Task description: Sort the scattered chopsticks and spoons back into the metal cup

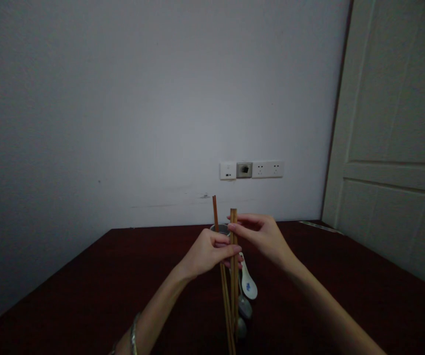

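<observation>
My left hand [210,251] is closed around wooden chopsticks, its thumb lying across the lighter bundle [233,296]. My right hand [260,234] pinches that same bundle near its upper, square ends. A second, thinner pair of chopsticks [215,212] slants behind the left fingers, reddish at the top; whether the left hand grips it too is partly hidden. Behind the hands shows the rim of a round metal container [224,228]. To the right of the chopsticks lies a white ceramic spoon [249,286] with a blue mark. Nearer me are a metal spoon [245,308] and another rounded spoon bowl [241,328], partly covered by the chopsticks.
The dark red tabletop [153,286] runs back to a pale wall [142,123]. Sockets and switch plates [267,169] are set in the wall above it. A light panelled door [393,148] stands along the right side. A thin strip [321,227] lies at the back right.
</observation>
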`<action>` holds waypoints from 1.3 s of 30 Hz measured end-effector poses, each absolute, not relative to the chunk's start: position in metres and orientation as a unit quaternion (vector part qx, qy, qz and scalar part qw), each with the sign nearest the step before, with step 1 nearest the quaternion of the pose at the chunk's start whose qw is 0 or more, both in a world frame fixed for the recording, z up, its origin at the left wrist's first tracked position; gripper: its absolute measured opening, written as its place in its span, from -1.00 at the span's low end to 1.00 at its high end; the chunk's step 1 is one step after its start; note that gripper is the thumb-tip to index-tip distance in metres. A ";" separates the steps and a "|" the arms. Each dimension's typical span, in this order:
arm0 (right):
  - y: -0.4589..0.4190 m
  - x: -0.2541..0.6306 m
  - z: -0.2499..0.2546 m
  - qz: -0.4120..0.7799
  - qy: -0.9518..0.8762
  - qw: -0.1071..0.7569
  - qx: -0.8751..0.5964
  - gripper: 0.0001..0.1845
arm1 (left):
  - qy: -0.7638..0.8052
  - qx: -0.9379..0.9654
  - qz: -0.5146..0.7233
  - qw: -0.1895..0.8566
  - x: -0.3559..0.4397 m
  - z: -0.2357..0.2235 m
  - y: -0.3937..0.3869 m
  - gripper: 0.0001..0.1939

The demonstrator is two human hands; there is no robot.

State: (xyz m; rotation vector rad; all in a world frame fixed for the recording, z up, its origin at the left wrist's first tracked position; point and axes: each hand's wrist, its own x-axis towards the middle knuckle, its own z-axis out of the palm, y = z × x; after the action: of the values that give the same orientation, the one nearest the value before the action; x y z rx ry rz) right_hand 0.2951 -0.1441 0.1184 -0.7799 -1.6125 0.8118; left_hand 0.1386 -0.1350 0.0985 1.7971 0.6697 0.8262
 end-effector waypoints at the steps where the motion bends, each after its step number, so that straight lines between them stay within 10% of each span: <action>1: -0.144 0.295 0.118 0.345 -0.675 0.564 -0.327 -0.65 | 0.276 0.745 0.342 0.502 0.138 0.099 -0.135 -0.64; 6: -0.147 0.294 0.119 0.335 -0.665 0.598 -0.296 -0.35 | 0.267 0.754 0.342 0.493 0.138 0.100 -0.136 -0.64; 39: -0.145 0.292 0.116 0.311 -0.667 0.610 -0.296 -0.54 | 0.279 0.766 0.338 0.470 0.137 0.098 -0.131 -0.65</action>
State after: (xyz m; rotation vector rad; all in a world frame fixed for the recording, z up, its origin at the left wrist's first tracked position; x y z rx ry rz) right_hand 0.2917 -0.1448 0.1158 -0.6829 -1.5395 0.7171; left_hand 0.1373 -0.1311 0.0980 1.8776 0.6835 0.8271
